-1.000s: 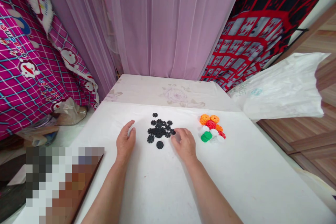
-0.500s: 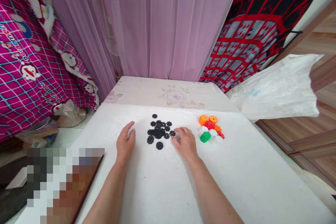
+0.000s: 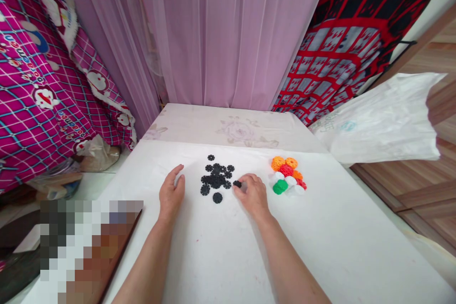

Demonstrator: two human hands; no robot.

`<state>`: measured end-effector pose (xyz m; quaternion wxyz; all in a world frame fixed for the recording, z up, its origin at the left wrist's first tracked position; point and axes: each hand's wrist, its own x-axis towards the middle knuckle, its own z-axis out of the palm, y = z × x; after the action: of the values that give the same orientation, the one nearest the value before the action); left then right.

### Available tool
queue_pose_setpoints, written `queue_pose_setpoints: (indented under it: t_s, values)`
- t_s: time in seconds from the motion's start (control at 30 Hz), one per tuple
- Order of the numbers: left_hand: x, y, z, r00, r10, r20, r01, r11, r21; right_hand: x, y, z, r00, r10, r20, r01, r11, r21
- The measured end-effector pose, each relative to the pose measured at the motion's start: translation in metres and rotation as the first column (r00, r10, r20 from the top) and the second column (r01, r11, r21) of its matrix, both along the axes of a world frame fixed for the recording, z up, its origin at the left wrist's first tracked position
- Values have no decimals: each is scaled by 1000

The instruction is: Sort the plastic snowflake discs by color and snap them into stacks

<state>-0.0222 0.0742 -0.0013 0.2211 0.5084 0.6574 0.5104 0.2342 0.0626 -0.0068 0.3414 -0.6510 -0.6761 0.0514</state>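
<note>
Several black notched plastic discs [image 3: 215, 180] lie in a loose pile at the middle of the white table [image 3: 217, 251]. Just right of the pile, my right hand [image 3: 252, 194] pinches a single black disc [image 3: 237, 184] between thumb and forefinger. To the left of the pile rests my left hand [image 3: 172, 192], its thumb and fingers apart and nothing in it. One stray black disc [image 3: 211, 157] sits behind the pile, and another disc [image 3: 217, 197] lies in front of it.
Right of my right hand is a group of orange discs [image 3: 278, 163], red discs [image 3: 286, 170], white discs and green discs [image 3: 280, 186]. A white plastic bag [image 3: 381, 123] hangs at the table's right edge. A flat brown object [image 3: 117, 237], partly blurred out, stands at the left edge.
My right thumb and forefinger have closed on the black disc at the pile's right side, and it now sits tilted in them. My left hand stays where it was.
</note>
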Motion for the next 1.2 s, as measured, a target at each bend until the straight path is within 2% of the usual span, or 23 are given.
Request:
queue_pose_setpoints:
  t_s: [0.17, 0.27, 0.33, 0.83, 1.0, 1.1, 1.2]
  values:
    - [0, 1, -3, 1000, -6, -2, 6, 1000, 4, -17, -15, 2, 964, 179, -198, -161, 982, 101]
    - [-1, 1, -4, 1000, -4, -2, 4, 1000, 12, -36, -26, 6, 940, 276, -200, -261, 960, 97]
    - [-1, 1, -4, 1000, -6, -1, 6, 1000, 13, -45, -29, 8, 937, 293, -189, -282, 956, 81]
    - [1, 0, -1, 1000, -4, -4, 4, 1000, 13, -51, -29, 9, 966, 241, -92, -240, 971, 22]
    - [1, -1, 1, 1000, -8, 1, 8, 1000, 4, -44, -27, 7, 957, 245, -156, -236, 969, 74]
    - [1, -1, 2, 1000, -6, 1, 6, 1000, 4, -30, -18, 3, 972, 150, -179, -133, 986, 105]
    - [2, -1, 2, 1000, -7, -11, 7, 1000, 15, -17, -9, 1, 994, 19, -109, -11, 997, 74]
